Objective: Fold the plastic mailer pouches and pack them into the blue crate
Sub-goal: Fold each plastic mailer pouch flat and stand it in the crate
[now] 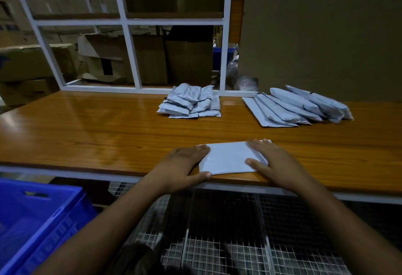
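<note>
A white plastic mailer pouch (pixel 228 158) is laid flat at the near edge of the wooden counter (pixel 97 126), pinned under both hands. The left hand (pixel 185 163) is pressed on the pouch's left end, fingers straight and together, thumb stretched along the near edge; nothing is gripped. The right hand (pixel 272 161) is laid flat on the right end, fingers extended toward the far corner, thumb spread across the pouch's face; nothing is gripped there either. Whether the pouch is already folded cannot be told. Further back on the counter, a loose pile of folded pouches (pixel 191 102) is seen near the centre, just in front of the white window frame (pixel 128 22). A fanned row of longer pouches (pixel 300 107) is laid to the right, overlapping one another, just in front of a brown cardboard sheet (pixel 326 35). The blue crate (pixel 37 220) is located lower left, below counter level, well apart from the hands; its contents are too dim to make out. Wire mesh shelving (pixel 217 242) is visible beneath the counter edge. Stacked cardboard boxes (pixel 32 61) are seen behind the frame.
</note>
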`<state>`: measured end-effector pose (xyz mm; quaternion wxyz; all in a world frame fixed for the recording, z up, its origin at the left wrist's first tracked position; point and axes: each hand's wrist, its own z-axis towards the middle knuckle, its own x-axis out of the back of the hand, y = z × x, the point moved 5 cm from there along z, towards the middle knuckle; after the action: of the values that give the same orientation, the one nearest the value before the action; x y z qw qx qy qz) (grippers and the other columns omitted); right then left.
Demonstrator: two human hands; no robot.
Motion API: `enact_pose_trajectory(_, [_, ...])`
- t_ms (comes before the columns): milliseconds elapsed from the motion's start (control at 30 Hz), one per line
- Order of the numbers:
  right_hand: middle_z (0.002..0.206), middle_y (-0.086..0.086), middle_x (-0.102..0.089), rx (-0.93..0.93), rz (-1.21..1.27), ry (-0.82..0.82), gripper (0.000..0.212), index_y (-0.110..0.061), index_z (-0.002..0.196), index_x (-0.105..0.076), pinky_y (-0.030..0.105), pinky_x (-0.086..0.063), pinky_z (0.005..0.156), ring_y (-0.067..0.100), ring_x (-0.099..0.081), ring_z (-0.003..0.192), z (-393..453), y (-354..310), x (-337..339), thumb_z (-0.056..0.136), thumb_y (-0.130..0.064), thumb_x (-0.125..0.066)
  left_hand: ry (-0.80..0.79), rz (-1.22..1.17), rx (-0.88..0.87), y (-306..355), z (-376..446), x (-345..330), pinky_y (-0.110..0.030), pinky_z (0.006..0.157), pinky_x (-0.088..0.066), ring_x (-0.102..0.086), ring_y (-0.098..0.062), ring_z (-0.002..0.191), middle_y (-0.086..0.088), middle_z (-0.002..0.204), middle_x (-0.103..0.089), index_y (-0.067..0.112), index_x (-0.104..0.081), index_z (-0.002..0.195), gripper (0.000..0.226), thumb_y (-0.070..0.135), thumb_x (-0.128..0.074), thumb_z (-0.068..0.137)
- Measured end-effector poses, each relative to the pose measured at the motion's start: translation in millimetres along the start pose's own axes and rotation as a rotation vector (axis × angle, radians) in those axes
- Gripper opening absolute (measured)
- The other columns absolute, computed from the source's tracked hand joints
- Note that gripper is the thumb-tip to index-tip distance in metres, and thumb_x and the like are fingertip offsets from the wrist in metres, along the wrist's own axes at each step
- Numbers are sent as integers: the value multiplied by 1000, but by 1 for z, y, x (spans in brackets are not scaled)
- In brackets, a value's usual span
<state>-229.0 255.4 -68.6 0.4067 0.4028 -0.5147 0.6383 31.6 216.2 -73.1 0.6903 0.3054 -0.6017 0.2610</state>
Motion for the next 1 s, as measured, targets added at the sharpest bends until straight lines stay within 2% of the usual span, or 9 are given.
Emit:
enact_pose_trajectory(100, [164, -13, -16, 59, 32, -59, 83, -38, 156, -26, 36, -13, 121, 9, -10, 152, -6, -5, 0, 83, -75, -44, 100, 5, -79, -7, -12, -2, -39, 116, -30, -33, -17, 144, 8, 161, -33, 33, -28, 157, 82, 74, -47, 89])
enact_pose_trajectory(233, [157, -29, -10, 183, 40, -248, 107, -47, 155, -20, 31, -12, 120, -4, -7, 144, -12, 1, 2, 68, -66, -80, 323, -233, -152, -21, -26, 3, -34, 87, -49, -54, -10, 112, 12, 131, -63, 30, -61, 134, 49, 54, -54, 93])
enact_pose_trajectory(333, [145, -34, -38, 215, 227, -191, 86, -53, 142, -44, 16, -34, 104, -9, -37, 132, -15, 8, 18, 72, -30, -89, 420, -444, -98, -30, -31, 6, -34, 77, -52, -60, -8, 101, 22, 111, -69, 37, -70, 117, 28, 45, -56, 94])
enact_pose_trajectory(400, [129, -26, -62, 185, 411, -104, 65, -43, 129, -62, 17, -48, 92, -5, -56, 118, -15, 10, 32, 77, -13, -85, 476, -614, -14, -32, -28, 12, -31, 73, -52, -64, -8, 92, 22, 97, -69, 40, -73, 100, 21, 47, -55, 92])
enact_pose_trajectory(500, [104, 2, -75, 116, 648, 18, 34, -23, 114, -70, 31, -60, 69, 19, -72, 90, -13, 6, 50, 84, -11, -78, 571, -755, 73, -22, -18, 27, -23, 58, -44, -59, -3, 68, 15, 73, -64, 28, -67, 77, 30, 48, -58, 97])
enact_pose_trajectory(600, [105, 3, -74, -19, 872, 136, 39, -29, 113, -62, 24, -58, 63, 12, -73, 88, -1, 8, 61, 83, -9, -77, 580, -895, 230, -25, 1, 33, -25, 57, -41, -54, -1, 57, 15, 60, -61, 26, -63, 75, 25, 32, -60, 100])
enact_pose_trajectory(733, [113, -9, -67, -180, 574, 145, 58, -33, 125, -54, 32, -57, 78, 6, -65, 96, 16, 19, 46, 77, -22, -85, 507, -718, 446, -37, 21, 19, -46, 70, -56, -66, -17, 75, 6, 79, -69, 26, -65, 91, 14, 40, -65, 94])
enact_pose_trajectory(867, [145, 3, -54, -291, 250, 71, 84, -25, 150, -38, 43, -48, 101, 22, -55, 124, 24, 26, 29, 80, -37, -82, 452, -472, 520, -33, 31, 15, -41, 101, -49, -52, -21, 127, 2, 138, -55, 27, -46, 141, 60, 33, -74, 89])
enact_pose_trajectory(1000, [156, 2, -39, -277, -41, 82, 84, -27, 155, -30, 46, -37, 110, 28, -32, 142, 32, 16, 33, 85, -48, -73, 474, -329, 346, -19, 33, 24, -28, 100, -38, -46, -17, 130, 2, 142, -52, 28, -46, 144, 47, 33, -59, 99])
